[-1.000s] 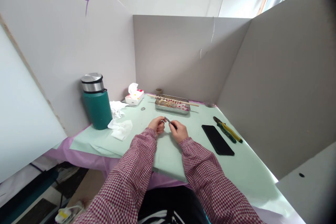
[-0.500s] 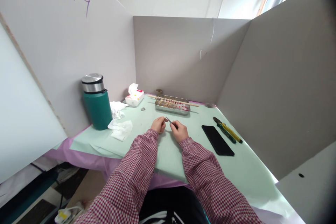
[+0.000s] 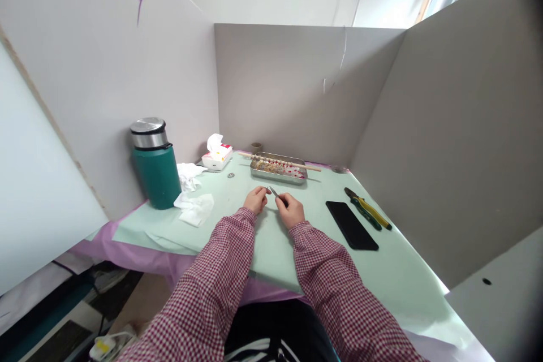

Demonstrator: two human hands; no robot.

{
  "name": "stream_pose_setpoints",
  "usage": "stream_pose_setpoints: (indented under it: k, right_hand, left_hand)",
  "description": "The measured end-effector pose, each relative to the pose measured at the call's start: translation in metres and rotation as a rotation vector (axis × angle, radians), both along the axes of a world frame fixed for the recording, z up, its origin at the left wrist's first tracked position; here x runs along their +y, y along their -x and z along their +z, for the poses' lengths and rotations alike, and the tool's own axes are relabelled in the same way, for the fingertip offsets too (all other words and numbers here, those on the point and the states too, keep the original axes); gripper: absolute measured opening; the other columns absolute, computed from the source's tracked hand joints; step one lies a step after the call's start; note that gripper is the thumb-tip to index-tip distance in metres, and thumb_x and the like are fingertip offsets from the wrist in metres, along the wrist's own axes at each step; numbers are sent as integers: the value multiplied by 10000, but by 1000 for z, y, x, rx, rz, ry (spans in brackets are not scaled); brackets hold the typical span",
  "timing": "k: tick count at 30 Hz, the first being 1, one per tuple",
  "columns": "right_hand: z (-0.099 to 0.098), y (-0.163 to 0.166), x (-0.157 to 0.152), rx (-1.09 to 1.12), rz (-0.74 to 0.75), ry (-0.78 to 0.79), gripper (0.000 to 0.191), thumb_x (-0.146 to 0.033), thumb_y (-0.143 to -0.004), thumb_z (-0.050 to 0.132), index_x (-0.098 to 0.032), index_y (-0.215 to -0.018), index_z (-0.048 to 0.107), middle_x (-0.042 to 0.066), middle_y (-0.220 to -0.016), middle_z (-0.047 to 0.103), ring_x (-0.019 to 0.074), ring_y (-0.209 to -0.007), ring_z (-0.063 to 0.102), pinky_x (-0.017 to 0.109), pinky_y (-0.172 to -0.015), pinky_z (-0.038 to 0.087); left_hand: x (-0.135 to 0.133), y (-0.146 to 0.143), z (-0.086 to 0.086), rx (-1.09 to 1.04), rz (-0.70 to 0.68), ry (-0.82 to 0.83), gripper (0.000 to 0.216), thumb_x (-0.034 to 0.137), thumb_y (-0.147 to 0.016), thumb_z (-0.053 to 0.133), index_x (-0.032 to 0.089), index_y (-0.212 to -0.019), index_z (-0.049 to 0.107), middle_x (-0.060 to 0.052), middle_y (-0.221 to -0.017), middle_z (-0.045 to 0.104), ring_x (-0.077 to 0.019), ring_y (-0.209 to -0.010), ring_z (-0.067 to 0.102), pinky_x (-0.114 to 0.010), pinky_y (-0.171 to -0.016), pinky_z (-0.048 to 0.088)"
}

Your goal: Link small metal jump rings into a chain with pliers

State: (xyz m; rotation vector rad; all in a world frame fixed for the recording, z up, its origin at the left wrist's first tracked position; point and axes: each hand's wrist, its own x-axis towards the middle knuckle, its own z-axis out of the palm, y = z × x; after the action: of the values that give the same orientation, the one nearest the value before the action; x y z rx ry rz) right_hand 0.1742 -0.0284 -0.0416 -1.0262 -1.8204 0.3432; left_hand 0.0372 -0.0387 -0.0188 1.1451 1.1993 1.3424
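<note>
My right hand (image 3: 292, 212) is wrapped round small needle-nose pliers (image 3: 274, 192), their dark handle mostly hidden in the palm. The slim metal tip points up and left, toward my left hand (image 3: 255, 200). The fingers of that hand are pinched together on something too small to make out, very close to the plier tip. Beyond both hands lies a metal tray (image 3: 278, 179) of red, white and gold beads. Across the tray rests a thin wooden stick (image 3: 311, 168) with small pieces along it.
A green bottle (image 3: 156, 178), crumpled tissues (image 3: 197, 210) and a tissue pack (image 3: 217, 158) stand on the left. To the right lie a black phone (image 3: 352, 226) and yellow-green cutting pliers (image 3: 368, 210). Grey panels (image 3: 297, 85) enclose the table. A roll of tape (image 3: 257, 147) sits behind the tray.
The plier tip has drawn slightly away from the left fingertips. Both hands otherwise stay in nearly the same place; the view has shifted a little.
</note>
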Motion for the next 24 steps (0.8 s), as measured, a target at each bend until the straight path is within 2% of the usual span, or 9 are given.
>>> stream_pose_setpoints:
  k: [15, 24]
  right_hand:
    - [2, 1, -2, -125, -59, -99, 222, -325, -800, 424, -184, -828, 592, 31, -769, 606, 142, -686, 541, 241, -653, 398]
    - [1, 2, -3, -188, -119, -155, 215, -302, -810, 414, -179, -855, 584, 41, -792, 597, 145, -716, 536, 239, -657, 382]
  left_hand:
    - [0, -1, -2, 61, 10, -71, 197, 345, -741, 482, 163, -813, 502, 98, -359, 361, -37, -255, 263, -155, -316, 190]
    - [-1, -2, 0, 116, 87, -66, 175, 282, -742, 461, 150, -819, 547, 93, -351, 336, -35, -296, 238, -157, -347, 193]
